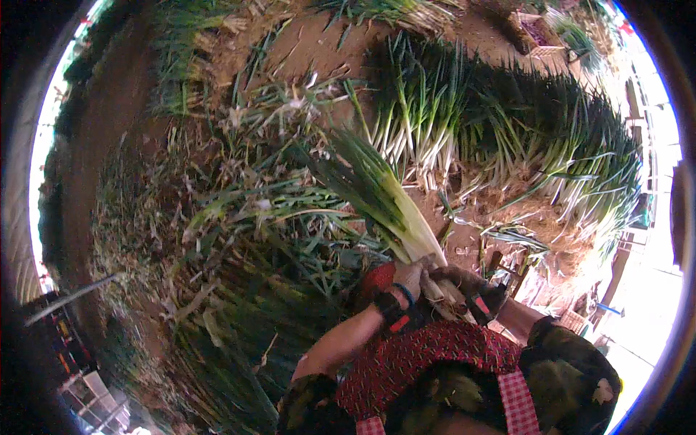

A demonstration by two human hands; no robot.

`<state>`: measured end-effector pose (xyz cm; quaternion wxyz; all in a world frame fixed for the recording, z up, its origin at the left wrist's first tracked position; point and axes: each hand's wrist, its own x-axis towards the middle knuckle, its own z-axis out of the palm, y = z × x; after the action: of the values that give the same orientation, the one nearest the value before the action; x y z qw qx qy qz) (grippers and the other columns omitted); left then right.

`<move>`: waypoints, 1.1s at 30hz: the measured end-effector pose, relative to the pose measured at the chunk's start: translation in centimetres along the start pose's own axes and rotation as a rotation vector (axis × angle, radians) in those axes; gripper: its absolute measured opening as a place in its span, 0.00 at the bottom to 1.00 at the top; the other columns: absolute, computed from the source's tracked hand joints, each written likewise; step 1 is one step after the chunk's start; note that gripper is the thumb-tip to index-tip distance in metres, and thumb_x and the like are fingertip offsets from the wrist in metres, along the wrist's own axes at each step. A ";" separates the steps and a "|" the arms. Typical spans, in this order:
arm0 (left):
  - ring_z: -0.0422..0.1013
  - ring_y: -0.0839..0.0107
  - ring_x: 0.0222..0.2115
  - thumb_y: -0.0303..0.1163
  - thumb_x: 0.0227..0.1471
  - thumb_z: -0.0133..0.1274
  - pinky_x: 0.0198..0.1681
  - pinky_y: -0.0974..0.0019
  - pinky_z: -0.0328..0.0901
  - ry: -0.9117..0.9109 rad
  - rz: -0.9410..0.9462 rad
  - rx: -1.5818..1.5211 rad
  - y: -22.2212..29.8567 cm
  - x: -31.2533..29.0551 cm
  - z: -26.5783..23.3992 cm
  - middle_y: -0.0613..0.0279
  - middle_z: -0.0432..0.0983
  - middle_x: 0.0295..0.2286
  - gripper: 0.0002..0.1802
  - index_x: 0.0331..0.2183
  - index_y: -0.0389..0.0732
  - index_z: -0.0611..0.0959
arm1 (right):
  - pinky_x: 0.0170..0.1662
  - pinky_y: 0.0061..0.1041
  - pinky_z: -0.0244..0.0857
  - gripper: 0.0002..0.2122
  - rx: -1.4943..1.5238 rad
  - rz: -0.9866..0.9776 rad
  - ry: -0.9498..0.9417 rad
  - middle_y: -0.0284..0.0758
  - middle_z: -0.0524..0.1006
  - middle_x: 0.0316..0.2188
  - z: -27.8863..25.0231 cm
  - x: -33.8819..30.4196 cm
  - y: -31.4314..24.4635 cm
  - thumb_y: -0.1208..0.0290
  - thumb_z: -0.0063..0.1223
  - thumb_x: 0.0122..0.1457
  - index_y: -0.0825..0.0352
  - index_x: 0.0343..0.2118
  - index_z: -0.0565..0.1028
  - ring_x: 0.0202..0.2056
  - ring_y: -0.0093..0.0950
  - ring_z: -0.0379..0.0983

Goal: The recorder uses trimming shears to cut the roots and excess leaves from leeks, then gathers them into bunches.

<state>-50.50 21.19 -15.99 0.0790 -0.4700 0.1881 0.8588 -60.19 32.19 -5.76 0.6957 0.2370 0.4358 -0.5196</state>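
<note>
A bunch of long green onions (pixel 395 206) slants up and to the left in front of me, its white ends toward my lap and its dark green leaves pointing away. My left hand (pixel 409 279) is closed around the white stems from the left side. From the right, my right hand (pixel 464 283) grips the same bunch close beside it, fingers curled and partly in shadow. Pale root ends (pixel 444 301) stick out below both hands, over my red patterned apron (pixel 428 359). Fine detail between the fingers is too dark to make out.
Trimmed leaves and stalks (pixel 268 196) litter the ground ahead and left. A long row of green onions (pixel 500 123) lies at the far right. More darker onions (pixel 246 333) are heaped at my near left. A crate (pixel 536 35) stands at the far right.
</note>
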 end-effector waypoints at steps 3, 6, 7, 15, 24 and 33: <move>0.69 0.78 0.20 0.25 0.47 0.62 0.20 0.74 0.66 0.124 -0.055 0.037 -1.4 1.1 0.7 0.68 0.76 0.27 0.11 0.35 0.40 0.80 | 0.48 0.23 0.70 0.14 0.044 0.048 0.037 0.36 0.78 0.42 -3.6 0.4 1.4 0.67 0.51 0.62 0.67 0.49 0.74 0.40 0.24 0.76; 0.71 0.76 0.22 0.23 0.47 0.61 0.22 0.72 0.68 0.072 -0.123 0.171 -0.8 0.9 1.3 0.67 0.77 0.28 0.11 0.36 0.40 0.80 | 0.50 0.22 0.68 0.14 -0.079 -0.168 0.036 0.34 0.78 0.44 -0.3 -3.2 -0.5 0.69 0.47 0.65 0.68 0.50 0.74 0.43 0.22 0.75; 0.72 0.76 0.23 0.23 0.47 0.60 0.23 0.71 0.69 0.007 -0.155 0.161 -0.9 1.0 1.6 0.67 0.77 0.29 0.11 0.36 0.39 0.80 | 0.50 0.22 0.68 0.14 -0.126 -0.241 0.027 0.34 0.78 0.43 -0.4 -3.9 -0.6 0.68 0.47 0.65 0.69 0.49 0.74 0.43 0.22 0.75; 0.74 0.70 0.27 0.29 0.47 0.60 0.30 0.65 0.71 -0.050 0.138 0.491 3.8 -0.6 11.7 0.61 0.78 0.30 0.15 0.37 0.32 0.80 | 0.55 0.25 0.64 0.19 -0.571 -0.732 0.009 0.37 0.76 0.49 -10.3 -1.4 -2.4 0.63 0.50 0.63 0.72 0.51 0.74 0.48 0.24 0.71; 0.76 0.62 0.36 0.45 0.48 0.61 0.40 0.61 0.70 -0.335 0.622 0.830 6.9 -2.5 25.1 0.48 0.78 0.38 0.34 0.47 0.28 0.74 | 0.46 0.22 0.66 0.24 -0.251 -0.985 0.229 0.32 0.76 0.42 -9.7 -9.2 -10.2 0.64 0.60 0.56 0.72 0.51 0.71 0.39 0.22 0.72; 0.67 0.48 0.54 0.59 0.52 0.52 0.59 0.54 0.58 -0.334 0.707 1.543 12.0 10.9 15.3 0.40 0.66 0.55 0.45 0.59 0.34 0.64 | 0.50 0.38 0.65 0.43 -1.012 -0.896 1.168 0.52 0.76 0.44 -22.8 -7.4 -20.2 0.42 0.59 0.51 0.69 0.63 0.59 0.46 0.45 0.73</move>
<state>-72.15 15.83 -14.69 0.1309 -0.0666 0.8394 0.5233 -87.77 46.79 -8.52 0.1157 -0.0641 0.9495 -0.2846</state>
